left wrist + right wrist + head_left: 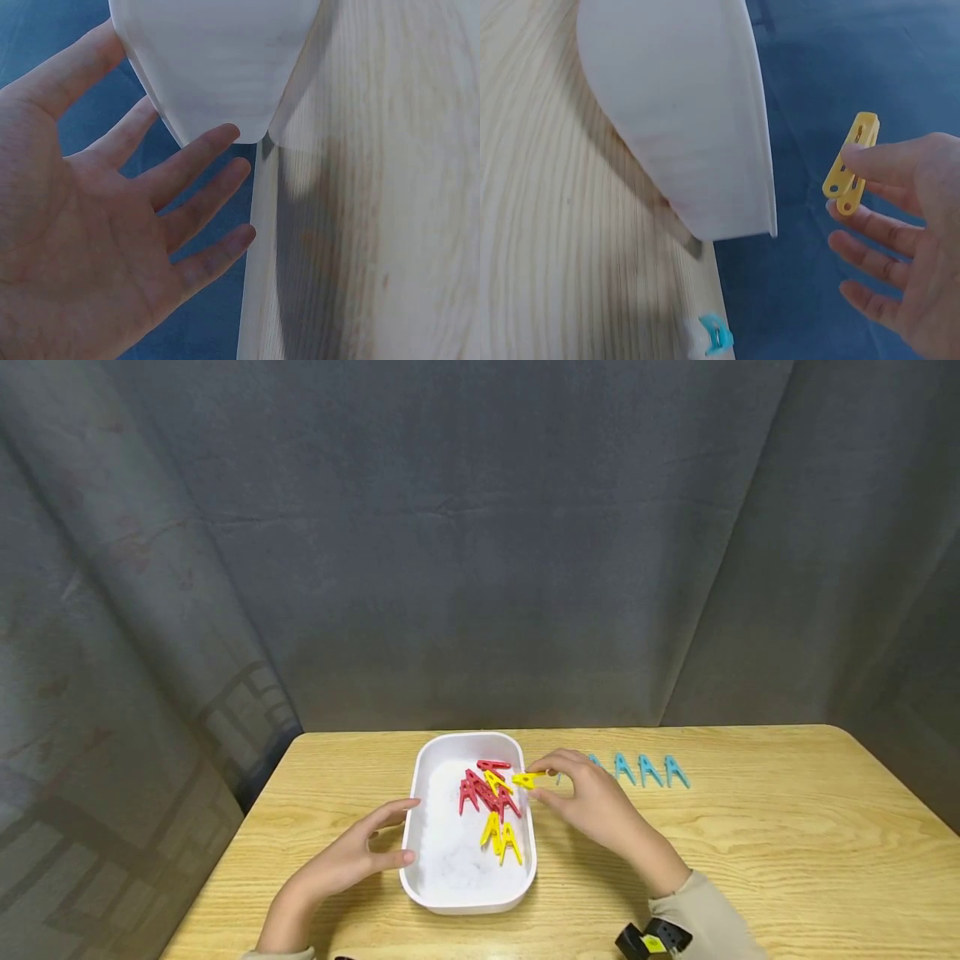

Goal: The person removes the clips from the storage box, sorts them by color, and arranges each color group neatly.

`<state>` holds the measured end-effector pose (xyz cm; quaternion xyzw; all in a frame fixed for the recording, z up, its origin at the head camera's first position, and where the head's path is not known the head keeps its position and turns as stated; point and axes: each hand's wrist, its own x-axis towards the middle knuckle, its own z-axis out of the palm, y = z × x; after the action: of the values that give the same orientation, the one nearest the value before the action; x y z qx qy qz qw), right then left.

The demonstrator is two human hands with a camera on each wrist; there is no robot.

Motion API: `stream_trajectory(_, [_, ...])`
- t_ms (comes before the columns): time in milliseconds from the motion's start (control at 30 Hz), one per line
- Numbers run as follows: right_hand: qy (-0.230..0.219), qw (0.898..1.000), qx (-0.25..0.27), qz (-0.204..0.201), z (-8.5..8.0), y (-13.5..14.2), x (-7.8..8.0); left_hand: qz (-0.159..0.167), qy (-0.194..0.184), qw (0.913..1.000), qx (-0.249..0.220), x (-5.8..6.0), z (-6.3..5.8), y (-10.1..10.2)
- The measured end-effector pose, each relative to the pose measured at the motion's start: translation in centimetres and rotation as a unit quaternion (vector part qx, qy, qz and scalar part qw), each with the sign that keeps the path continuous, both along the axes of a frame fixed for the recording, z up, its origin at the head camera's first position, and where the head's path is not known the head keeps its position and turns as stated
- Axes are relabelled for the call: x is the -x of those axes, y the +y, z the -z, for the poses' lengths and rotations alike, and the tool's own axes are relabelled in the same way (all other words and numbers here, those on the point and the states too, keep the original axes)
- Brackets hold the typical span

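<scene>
A wood table (810, 852) with wavy pale-brown grain fills the bottom of the head view, its far corners rounded. At bottom centre a white tray (468, 910) stands on it, its long sides running away from the viewer. To the tray's right, near the far edge, blue clips (646, 764) lie in a row, the leftmost ones partly hidden.

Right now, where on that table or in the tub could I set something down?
The table is bare right of the blue clips and right sleeve; inside the white tub, the left side is free, near the left hand. The tub's right side is crowded with red clips and yellow clips.
</scene>
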<state>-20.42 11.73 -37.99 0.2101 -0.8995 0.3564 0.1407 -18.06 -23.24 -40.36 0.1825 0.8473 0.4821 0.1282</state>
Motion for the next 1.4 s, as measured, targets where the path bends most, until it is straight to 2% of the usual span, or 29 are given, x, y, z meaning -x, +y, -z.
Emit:
stream_trajectory(333, [-0.035, 0.997, 0.005, 0.064, 0.6, 2.2, 0.0, 0.003, 0.002, 1.0000, -0.006, 0.0, 0.0, 0.0])
stream_trajectory(667, [-0.089, 0.989, 0.028, 0.113, 2.3, 3.3, 0.5, 0.002, 0.005, 1.0000, 0.002, 0.1, 0.1, 0.0])
stream_trajectory(867, [-0.091, 0.985, 0.018, 0.143, 3.3, 3.3, 1.1, -0.005, -0.001, 1.0000, 0.005, 0.0, 0.0, 0.1])
stream_trajectory(1267, [-0.166, 0.972, -0.010, 0.168, 4.2, 3.3, 1.6, -0.003, 0.000, 1.0000, 0.005, -0.1, 0.0, 0.0])
stream_trajectory(1400, [-0.178, 0.968, -0.024, 0.176, 4.4, 3.1, 1.8, 0.000, 0.003, 1.0000, 0.005, -0.1, 0.1, 0.0])
